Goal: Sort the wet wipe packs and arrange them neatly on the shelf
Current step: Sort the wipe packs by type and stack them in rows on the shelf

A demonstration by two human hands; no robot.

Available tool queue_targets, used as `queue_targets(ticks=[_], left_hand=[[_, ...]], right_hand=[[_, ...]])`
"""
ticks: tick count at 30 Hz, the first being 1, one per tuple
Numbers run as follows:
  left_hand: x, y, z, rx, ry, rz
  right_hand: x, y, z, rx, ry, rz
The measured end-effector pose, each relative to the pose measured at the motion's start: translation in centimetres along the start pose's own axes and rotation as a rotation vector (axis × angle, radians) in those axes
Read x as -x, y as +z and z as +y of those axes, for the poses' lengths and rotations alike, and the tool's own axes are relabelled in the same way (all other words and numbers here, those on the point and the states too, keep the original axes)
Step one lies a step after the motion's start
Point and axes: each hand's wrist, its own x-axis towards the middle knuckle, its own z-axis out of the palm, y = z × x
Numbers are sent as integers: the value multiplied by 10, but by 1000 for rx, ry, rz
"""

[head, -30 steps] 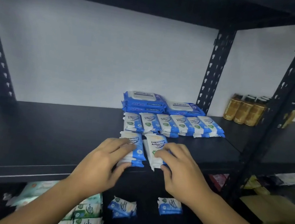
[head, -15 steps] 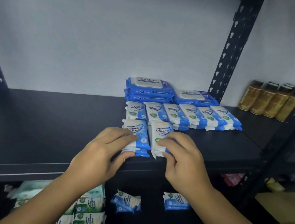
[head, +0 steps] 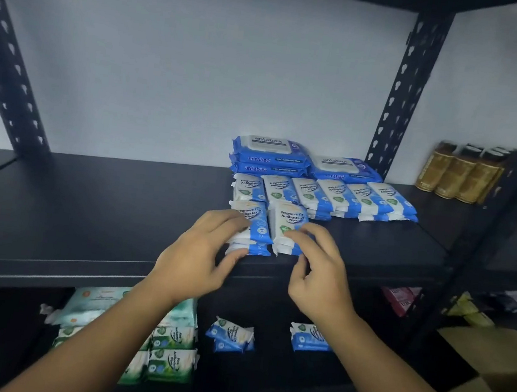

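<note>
**Two front stacks of wipe packs at the shelf edge, a hand on each**

At the front edge of the shelf, just beside each other: left front stack (head: 255, 228) of small blue-and-white soft plastic wet wipe packs, and right front stack (head: 288, 222) of the same kind. Both lying flat, long sides running front to back, printed faces up.

Left hand (head: 201, 254) clamped on the left front stack: fingers laid over the top pack, thumb pressed against the lower front end, packs pinched between. Right hand (head: 319, 275) loosely curved, fingertips touching the near end of the right front stack, thumb held off it in front of the shelf edge, nothing gripped.

Directly behind the two stacks: back row (head: 325, 196) of matching small blue-and-white packs, six across, overlapped like tiles, some doubled. Behind that, near the white wall: tall pile (head: 268, 154) of large blue plastic packs with pale flip lids, printed "antabax", and just beside it on the right a lower pile (head: 343, 170) of the same large packs.

Underneath everything, a wide matt black metal shelf board (head: 102, 209), framed by black perforated metal uprights (head: 399, 99). Past the right upright, on the neighbouring board: gold bottles (head: 458, 171) with dark caps, standing close together.

One level down: green-and-white wipe packs (head: 170, 357) stacked, pale teal packs (head: 94, 299) to their left, and two small heaps of blue-and-white packs (head: 230, 334) further right. At lower right, a brown cardboard box (head: 497, 362).
</note>
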Motion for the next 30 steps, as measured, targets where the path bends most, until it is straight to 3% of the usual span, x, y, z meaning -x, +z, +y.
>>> queue_targets(ticks=[5, 7, 9, 14, 17, 23, 27, 30], left_hand=[[14, -9, 25, 45, -48, 87], [40, 1, 42, 39, -91, 256], [80, 23, 58, 51, -77, 321], [155, 95, 47, 174, -188, -22], [171, 124, 22, 216, -315, -210], [170, 175, -21, 217, -444, -418], [145, 223, -60, 188, -433, -431], [116, 255, -89, 140, -392, -535]], right_hand=[[37, -12, -27, -32, 231, 207], [73, -6, -27, 1, 312, 211], [113, 7, -20, -55, 468, 143], [182, 39, 8, -207, 1156, -101], [196, 50, 30, -345, 1438, -159], [197, 74, 82, -438, 1608, -103], [188, 101, 135, -512, 1719, -38], [182, 120, 179, -541, 1827, 10]])
